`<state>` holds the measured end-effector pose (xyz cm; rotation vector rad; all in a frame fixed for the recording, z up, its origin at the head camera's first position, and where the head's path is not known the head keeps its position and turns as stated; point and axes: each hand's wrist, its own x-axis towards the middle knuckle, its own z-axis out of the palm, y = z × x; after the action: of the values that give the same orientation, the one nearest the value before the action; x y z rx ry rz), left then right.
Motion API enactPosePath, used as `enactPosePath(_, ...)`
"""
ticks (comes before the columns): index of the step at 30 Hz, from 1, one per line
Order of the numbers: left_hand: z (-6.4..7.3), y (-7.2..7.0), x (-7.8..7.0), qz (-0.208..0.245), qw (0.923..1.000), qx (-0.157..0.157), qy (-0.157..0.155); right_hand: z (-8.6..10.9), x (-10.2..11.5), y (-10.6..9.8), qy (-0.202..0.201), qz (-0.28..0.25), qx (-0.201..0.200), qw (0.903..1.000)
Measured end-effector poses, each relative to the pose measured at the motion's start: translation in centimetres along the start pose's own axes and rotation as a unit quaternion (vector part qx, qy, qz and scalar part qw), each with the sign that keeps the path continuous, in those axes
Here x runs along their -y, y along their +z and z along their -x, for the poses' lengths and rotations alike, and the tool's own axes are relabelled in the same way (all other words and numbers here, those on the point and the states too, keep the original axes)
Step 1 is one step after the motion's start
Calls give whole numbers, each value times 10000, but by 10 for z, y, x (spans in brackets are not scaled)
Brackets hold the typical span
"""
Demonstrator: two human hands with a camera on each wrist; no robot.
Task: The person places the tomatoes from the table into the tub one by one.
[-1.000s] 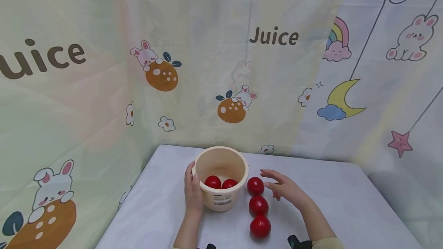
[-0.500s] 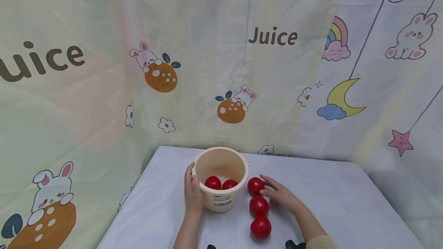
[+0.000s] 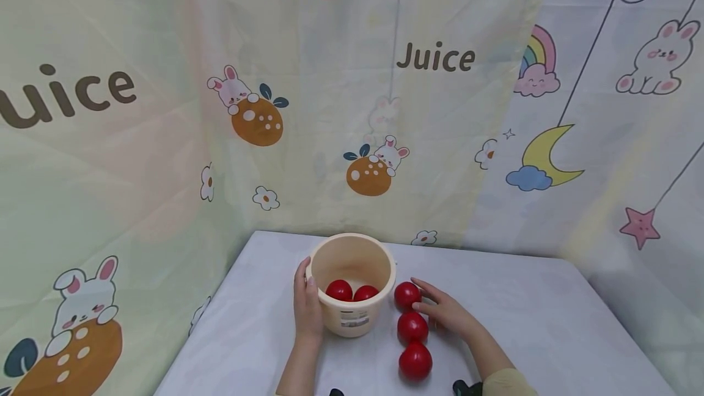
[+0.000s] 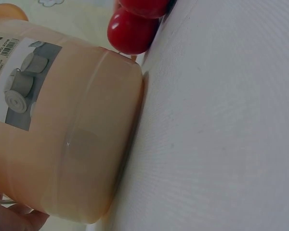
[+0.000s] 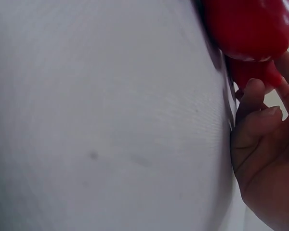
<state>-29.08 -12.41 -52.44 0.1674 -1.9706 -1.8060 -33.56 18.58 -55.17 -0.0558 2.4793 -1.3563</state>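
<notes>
A cream plastic bucket (image 3: 331,316) stands upright on the table, with two red balls (image 3: 339,290) inside. My left hand (image 3: 307,311) holds its left side, the thumb near the rim; in the left wrist view some fingers show at the bucket's wall (image 4: 91,144). Right of the bucket, three glossy red balls form a row. Around the farthest ball (image 3: 406,296) my right hand (image 3: 448,312) has its thumb and fingers, gripping it from the right while it rests on the table. The middle ball (image 3: 412,327) and the nearest ball (image 3: 415,362) sit in front of it.
The table (image 3: 528,316) has a white cover. Printed cloth (image 3: 308,194) hangs close behind it and along both sides. Dark wrist straps (image 3: 467,388) show at the bottom edge.
My right hand has moved slightly left and down onto the farthest ball, and its fingers have closed around it. The left hand and the bucket have stayed in place.
</notes>
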Motion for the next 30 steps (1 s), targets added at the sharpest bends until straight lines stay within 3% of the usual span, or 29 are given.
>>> enactPosePath(11,0,1,-1,-11,10000,-26,64,-3,0,1,-192,-2,-126,9997)
enactPosePath(30,0,0,-1,40,10000,-23,84,-3,-4,-1,-155,11,-477,9987)
